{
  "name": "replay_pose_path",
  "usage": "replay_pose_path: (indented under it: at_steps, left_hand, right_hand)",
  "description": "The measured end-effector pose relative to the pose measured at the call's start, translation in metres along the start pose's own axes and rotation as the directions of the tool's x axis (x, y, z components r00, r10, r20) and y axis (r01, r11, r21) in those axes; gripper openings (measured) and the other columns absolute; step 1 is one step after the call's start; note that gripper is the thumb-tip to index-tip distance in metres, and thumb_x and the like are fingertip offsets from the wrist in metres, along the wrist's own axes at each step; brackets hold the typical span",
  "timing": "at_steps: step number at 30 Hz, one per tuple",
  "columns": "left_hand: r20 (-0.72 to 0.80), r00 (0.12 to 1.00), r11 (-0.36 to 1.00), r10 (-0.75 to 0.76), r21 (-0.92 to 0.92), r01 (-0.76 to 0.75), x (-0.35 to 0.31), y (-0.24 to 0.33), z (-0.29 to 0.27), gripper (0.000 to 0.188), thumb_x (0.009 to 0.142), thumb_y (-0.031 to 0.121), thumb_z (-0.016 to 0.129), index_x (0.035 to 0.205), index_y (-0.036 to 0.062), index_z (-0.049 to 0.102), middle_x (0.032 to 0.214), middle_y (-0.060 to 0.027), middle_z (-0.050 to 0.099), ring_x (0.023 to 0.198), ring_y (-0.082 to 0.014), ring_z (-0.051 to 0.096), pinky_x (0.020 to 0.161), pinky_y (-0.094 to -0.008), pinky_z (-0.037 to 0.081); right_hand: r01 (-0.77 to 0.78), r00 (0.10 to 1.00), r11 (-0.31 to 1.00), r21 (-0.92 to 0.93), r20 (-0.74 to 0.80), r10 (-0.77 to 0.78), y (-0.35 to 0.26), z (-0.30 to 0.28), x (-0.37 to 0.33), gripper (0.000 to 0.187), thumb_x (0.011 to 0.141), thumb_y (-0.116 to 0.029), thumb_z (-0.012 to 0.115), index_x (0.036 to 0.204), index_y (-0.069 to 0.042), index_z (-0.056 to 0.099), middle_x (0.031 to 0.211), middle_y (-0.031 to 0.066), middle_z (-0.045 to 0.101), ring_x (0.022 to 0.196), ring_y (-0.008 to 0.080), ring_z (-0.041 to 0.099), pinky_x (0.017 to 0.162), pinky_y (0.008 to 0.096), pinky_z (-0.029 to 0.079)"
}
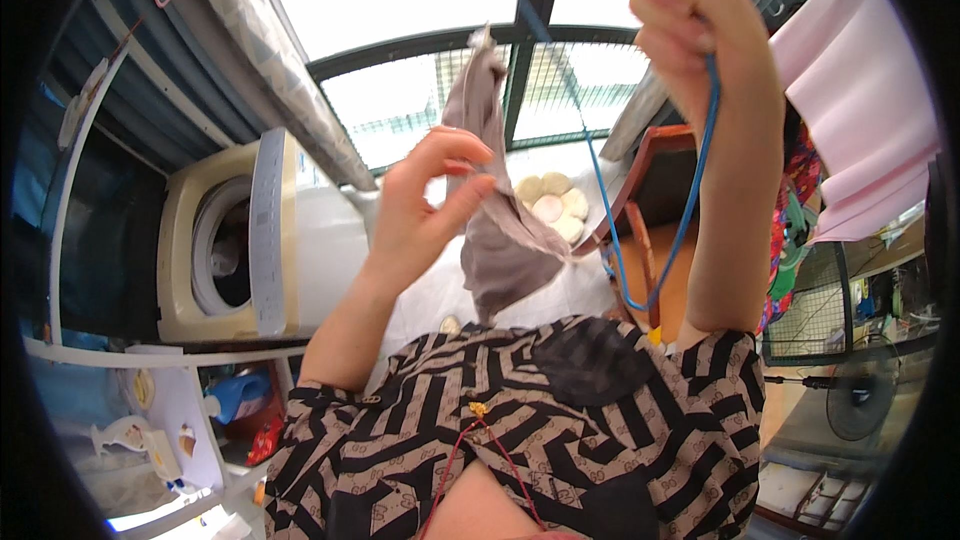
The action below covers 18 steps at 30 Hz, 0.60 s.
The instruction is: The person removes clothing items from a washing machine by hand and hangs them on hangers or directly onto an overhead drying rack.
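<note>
A grey-brown cloth garment hangs in front of me, its top gathered to a narrow point before the window. My left hand pinches its edge between thumb and fingers, about midway down. My right hand is raised at the upper right, fingers curled and somewhat blurred. From its palm a thin blue loop droops down and runs back up toward the window bars. Whether this loop is a cord or a coated wire hanger I cannot tell. What holds the garment's top is too blurred to make out.
At the left stands a top-loading washing machine, its lid up. Beyond the garment are a barred window and a cream flower-shaped cushion. Pink cloth hangs at the right, above a fan. A shelf holds a blue bottle.
</note>
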<state>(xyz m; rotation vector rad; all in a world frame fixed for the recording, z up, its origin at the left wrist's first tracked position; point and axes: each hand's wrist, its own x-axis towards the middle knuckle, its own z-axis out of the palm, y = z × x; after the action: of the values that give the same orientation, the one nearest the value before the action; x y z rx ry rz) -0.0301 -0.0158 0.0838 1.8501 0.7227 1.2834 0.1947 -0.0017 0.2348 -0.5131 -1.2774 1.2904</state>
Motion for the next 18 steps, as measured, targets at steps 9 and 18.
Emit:
replay_pose_path:
  at_steps: [9,18]
  left_hand:
    - [0.062,0.790,0.587,0.610,0.635,-0.503,0.087,0.045,-0.017,0.038,0.079,0.009,0.063,0.116,0.0034,0.056,0.105,-0.0131,0.059,0.095,-0.0312,0.055,0.089,-0.0408,0.042]
    - [-0.107,0.851,0.808,0.515,0.391,-0.440,0.145,0.088,0.001,0.012,0.088,0.004,0.054,0.078,-0.0026,0.056,0.062,-0.0102,0.050,0.052,-0.0165,0.045,0.051,-0.0287,0.035]
  right_hand:
    - [-0.319,0.925,0.929,-0.190,0.149,0.348,-0.021,0.042,-0.028,0.023,0.087,-0.009,0.058,0.106,0.004,0.059,0.060,-0.0062,0.042,0.048,0.0021,0.034,0.043,0.0184,0.026]
    - [0.014,0.981,0.628,-0.778,0.131,0.141,-0.090,-0.029,-0.103,0.036,0.084,-0.008,0.062,0.118,0.004,0.056,0.095,0.0091,0.068,0.088,0.0149,0.063,0.086,0.0311,0.049]
